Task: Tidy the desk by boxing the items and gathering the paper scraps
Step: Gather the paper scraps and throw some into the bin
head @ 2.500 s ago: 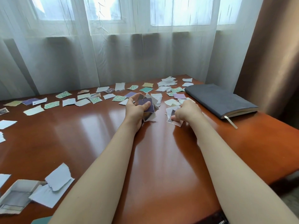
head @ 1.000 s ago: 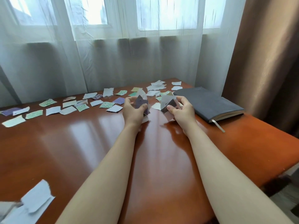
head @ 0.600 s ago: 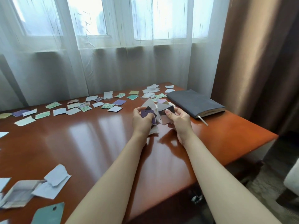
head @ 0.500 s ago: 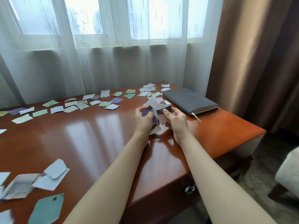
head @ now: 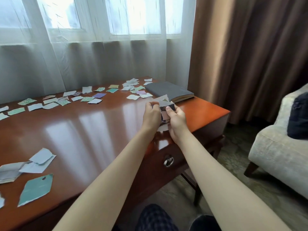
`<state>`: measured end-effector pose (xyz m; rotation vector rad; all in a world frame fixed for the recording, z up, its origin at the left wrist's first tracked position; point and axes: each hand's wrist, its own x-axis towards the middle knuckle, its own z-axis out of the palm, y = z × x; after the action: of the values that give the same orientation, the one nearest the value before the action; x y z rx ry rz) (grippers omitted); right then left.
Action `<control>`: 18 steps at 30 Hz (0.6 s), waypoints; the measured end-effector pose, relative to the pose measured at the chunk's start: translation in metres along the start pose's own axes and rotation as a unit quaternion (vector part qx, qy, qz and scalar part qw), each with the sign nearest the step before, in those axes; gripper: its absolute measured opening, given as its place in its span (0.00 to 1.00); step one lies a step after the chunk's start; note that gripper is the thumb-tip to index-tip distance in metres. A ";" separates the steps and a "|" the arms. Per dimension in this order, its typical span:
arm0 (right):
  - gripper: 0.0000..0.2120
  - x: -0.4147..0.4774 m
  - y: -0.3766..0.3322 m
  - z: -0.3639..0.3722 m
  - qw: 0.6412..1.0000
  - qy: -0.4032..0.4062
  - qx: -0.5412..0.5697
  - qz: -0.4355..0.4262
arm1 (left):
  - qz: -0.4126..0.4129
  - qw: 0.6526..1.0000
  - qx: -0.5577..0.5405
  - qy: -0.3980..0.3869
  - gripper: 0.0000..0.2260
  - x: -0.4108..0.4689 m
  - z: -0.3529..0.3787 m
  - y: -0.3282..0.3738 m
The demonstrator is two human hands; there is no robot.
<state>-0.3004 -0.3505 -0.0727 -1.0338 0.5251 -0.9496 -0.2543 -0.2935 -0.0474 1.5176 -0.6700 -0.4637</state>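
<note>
Both hands meet above the desk's right end, holding one bundle of paper scraps (head: pixel 164 102) between them. My left hand (head: pixel 151 116) grips the bundle from the left, my right hand (head: pixel 177 120) from the right with its thumb on a dark piece. More loose scraps (head: pixel 98 95) in white, green and purple lie in a band along the desk's far edge. A teal scrap (head: pixel 35 189) and pale blue torn pieces (head: pixel 41 160) lie near the front left. What is inside the bundle is hidden by my fingers.
A grey notebook (head: pixel 168 92) lies at the desk's far right corner. The glossy wooden desk (head: pixel 86 130) has a drawer with a ring pull (head: pixel 168 161). A light armchair (head: pixel 280 147) stands to the right, curtains behind.
My hands rose from the desk with scraps, came together into one bundle and drew back toward the right end. The view swung to the right, showing the armchair and floor.
</note>
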 end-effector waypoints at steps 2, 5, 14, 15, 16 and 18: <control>0.09 -0.006 -0.009 -0.013 1.000 0.006 0.024 0.005 | -0.008 1.000 0.000 -0.030 0.06 -0.008 0.011 0.004; 0.10 -0.010 -0.022 -0.035 0.999 0.020 0.028 -0.003 | -0.023 0.997 -0.012 -0.069 0.09 -0.019 0.029 0.003; 0.16 -0.025 -0.048 -0.119 0.987 0.155 0.008 0.030 | -0.036 0.985 -0.009 -0.168 0.17 -0.049 0.102 -0.007; 0.17 -0.028 -0.051 -0.127 0.985 0.169 0.007 0.035 | -0.038 0.983 -0.004 -0.182 0.17 -0.053 0.109 -0.009; 0.16 -0.031 -0.053 -0.136 0.982 0.183 0.007 0.039 | -0.043 0.980 0.000 -0.195 0.17 -0.057 0.115 -0.011; 0.13 -0.036 -0.057 -0.150 0.978 0.204 0.000 0.050 | -0.056 0.975 0.003 -0.214 0.17 -0.063 0.127 -0.015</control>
<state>-0.4557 -0.4025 -0.0902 -0.8033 0.9085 -1.0778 -0.3824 -0.3474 -0.0779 1.4776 -0.9210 -0.8903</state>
